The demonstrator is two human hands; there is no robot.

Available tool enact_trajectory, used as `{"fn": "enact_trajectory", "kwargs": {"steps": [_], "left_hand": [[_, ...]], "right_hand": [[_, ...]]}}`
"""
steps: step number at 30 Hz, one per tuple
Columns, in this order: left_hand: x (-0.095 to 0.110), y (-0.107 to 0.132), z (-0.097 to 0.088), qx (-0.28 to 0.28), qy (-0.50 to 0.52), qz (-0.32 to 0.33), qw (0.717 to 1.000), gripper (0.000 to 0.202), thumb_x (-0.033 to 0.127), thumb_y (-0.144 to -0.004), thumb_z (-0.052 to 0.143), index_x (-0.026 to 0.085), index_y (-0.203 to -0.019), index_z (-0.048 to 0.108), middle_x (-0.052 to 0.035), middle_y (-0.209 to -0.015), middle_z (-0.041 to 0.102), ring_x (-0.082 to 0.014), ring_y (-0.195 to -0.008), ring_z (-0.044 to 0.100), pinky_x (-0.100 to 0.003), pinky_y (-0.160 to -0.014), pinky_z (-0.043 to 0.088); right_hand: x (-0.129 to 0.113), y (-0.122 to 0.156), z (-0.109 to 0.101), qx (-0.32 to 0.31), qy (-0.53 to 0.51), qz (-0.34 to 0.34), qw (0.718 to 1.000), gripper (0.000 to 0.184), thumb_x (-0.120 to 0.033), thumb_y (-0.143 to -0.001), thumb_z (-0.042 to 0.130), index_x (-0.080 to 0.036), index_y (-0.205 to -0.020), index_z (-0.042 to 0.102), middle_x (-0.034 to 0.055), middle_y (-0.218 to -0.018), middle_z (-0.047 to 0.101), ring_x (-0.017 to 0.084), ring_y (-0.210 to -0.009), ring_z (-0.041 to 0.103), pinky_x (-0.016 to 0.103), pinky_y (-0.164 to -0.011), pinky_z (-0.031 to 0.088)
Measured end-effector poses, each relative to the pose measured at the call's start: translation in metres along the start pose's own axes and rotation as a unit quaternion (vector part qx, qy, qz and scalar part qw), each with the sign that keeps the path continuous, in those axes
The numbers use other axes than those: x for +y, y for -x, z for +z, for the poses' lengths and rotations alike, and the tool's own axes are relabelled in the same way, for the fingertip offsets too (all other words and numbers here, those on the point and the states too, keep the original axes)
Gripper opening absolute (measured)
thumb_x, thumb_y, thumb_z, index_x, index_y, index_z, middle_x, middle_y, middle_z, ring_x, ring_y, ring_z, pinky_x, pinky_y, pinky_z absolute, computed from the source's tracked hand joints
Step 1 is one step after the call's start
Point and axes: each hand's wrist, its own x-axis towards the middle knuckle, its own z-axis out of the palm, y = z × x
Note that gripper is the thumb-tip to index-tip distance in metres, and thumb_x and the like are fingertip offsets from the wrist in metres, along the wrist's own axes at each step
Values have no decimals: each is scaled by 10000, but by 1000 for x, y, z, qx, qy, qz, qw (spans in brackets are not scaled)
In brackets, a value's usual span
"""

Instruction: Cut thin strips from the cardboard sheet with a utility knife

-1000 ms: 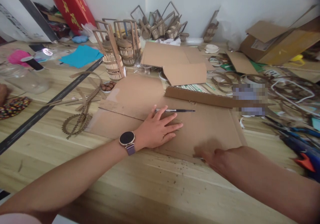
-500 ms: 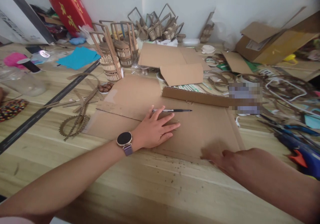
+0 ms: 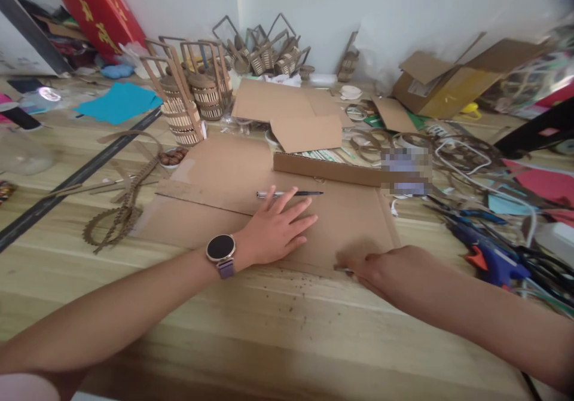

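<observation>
A large sheet of brown cardboard [image 3: 359, 222] lies flat on the wooden table. My left hand [image 3: 280, 227] presses on it, palm down and fingers spread, with a watch on the wrist. A dark pen [image 3: 309, 193] rests on the sheet just beyond those fingertips. At the sheet's near edge, toward its right corner, my right hand [image 3: 370, 268] has its fingers closed together. Something small and dark shows at its fingertips, too unclear to name. A narrow cardboard strip [image 3: 327, 169] stands up along the sheet's far side.
Small lidded woven baskets [image 3: 179, 120] stand at the back left, near a bowl of brown nuts [image 3: 173, 157]. A blue glue gun [image 3: 497, 257] and pliers [image 3: 443, 210] lie at right. An open cardboard box [image 3: 448, 90] is behind. Dark crumbs [image 3: 305, 299] dot the near table.
My view has turned to the right, bringing more of the right side in. My left hand sits slightly farther right against the pen. The right hand stays at the sheet's near edge.
</observation>
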Motion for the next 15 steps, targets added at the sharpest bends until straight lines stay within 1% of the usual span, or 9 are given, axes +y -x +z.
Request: {"fn": "enact_trajectory", "kwargs": {"steps": [2, 4, 7, 9, 11, 15], "left_hand": [[5, -6, 3, -16, 13, 0, 1000, 477, 450, -1016, 359, 240, -1434, 454, -70, -1569, 323, -383, -1447, 180, -678, -1129, 143], [8, -10, 7, -30, 24, -4, 999, 513, 497, -1009, 349, 235, -1439, 447, -72, -1573, 315, -381, -1451, 175, -668, -1135, 135], [7, -11, 11, -35, 28, -3, 999, 546, 530, -1007, 315, 228, -1443, 445, -82, -1570, 319, -373, -1454, 174, -646, -1150, 115], [6, -10, 12, -37, 26, 1, 999, 550, 529, -1009, 304, 229, -1450, 439, -84, -1567, 325, -372, -1454, 174, -641, -1153, 101], [5, -8, 11, -39, 27, 6, 999, 551, 528, -1010, 296, 232, -1454, 435, -82, -1563, 336, -374, -1453, 175, -636, -1156, 93], [5, -6, 10, -34, 29, 12, 999, 548, 527, -1012, 286, 241, -1455, 435, -73, -1556, 351, -370, -1451, 177, -628, -1159, 92]], "right_hand": [[-3, -2, -1, -22, 9, -4, 1000, 370, -12, -804, 535, -256, -1057, 650, -12, -675, 724, 208, -599, 711, 255, -422, 244], [-6, -2, -4, -20, -2, -7, 1000, 373, -9, -783, 538, -244, -1047, 657, -6, -665, 714, 196, -581, 700, 249, -423, 288], [-9, 0, -11, 17, -49, -22, 998, 343, -14, -752, 539, -233, -980, 672, 6, -681, 705, 164, -569, 675, 240, -478, 403], [-10, 2, -15, 44, -71, -27, 996, 319, -37, -760, 537, -240, -960, 678, 17, -684, 702, 166, -576, 665, 244, -510, 446], [-10, 3, -16, 47, -74, -29, 996, 302, -43, -767, 527, -242, -930, 685, 19, -666, 695, 170, -573, 661, 246, -523, 464], [-9, 2, -17, 27, -44, -25, 998, 332, 2, -728, 524, -226, -901, 694, 10, -643, 690, 157, -544, 659, 222, -519, 465]]}}
